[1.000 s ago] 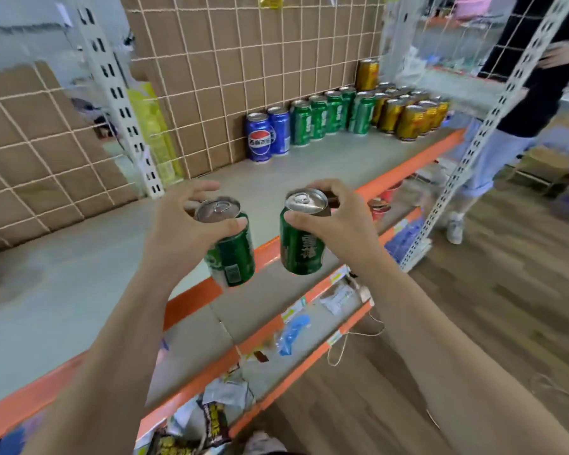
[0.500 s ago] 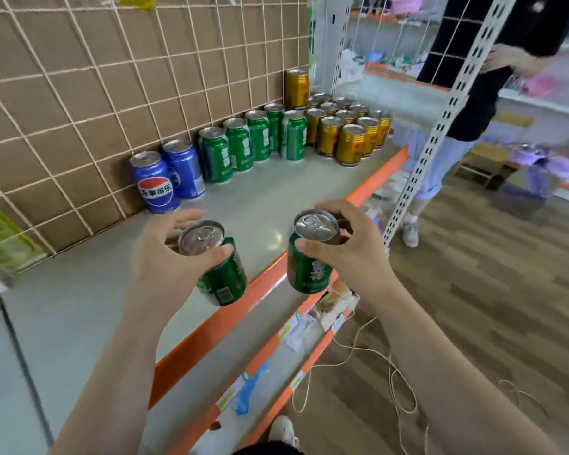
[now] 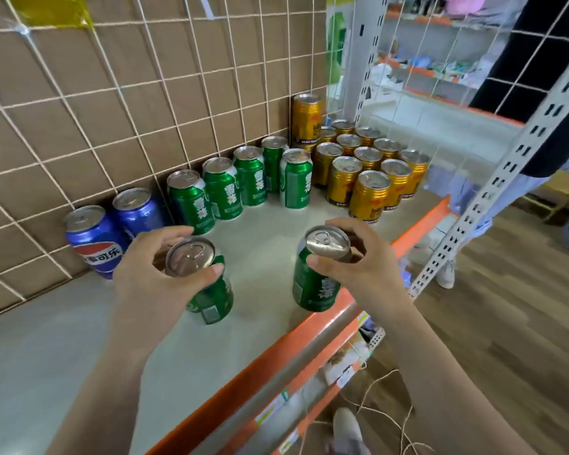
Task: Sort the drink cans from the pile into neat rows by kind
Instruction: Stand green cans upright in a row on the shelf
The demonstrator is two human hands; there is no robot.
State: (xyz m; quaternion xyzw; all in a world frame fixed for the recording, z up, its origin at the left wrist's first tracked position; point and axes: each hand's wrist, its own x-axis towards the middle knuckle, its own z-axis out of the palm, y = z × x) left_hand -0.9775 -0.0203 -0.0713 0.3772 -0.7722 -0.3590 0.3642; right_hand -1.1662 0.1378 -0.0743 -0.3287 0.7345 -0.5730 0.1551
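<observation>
Left hand (image 3: pixel 145 277), right hand (image 3: pixel 367 269): 1 green can (image 3: pixel 312 289) each; 5 shelved

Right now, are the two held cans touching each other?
Apart: the head view shows bare shelf between the left can and the right can.

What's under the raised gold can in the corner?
A gold sliver, probably another can, shows beneath the raised gold can; the green can in front covers the rest.
</observation>
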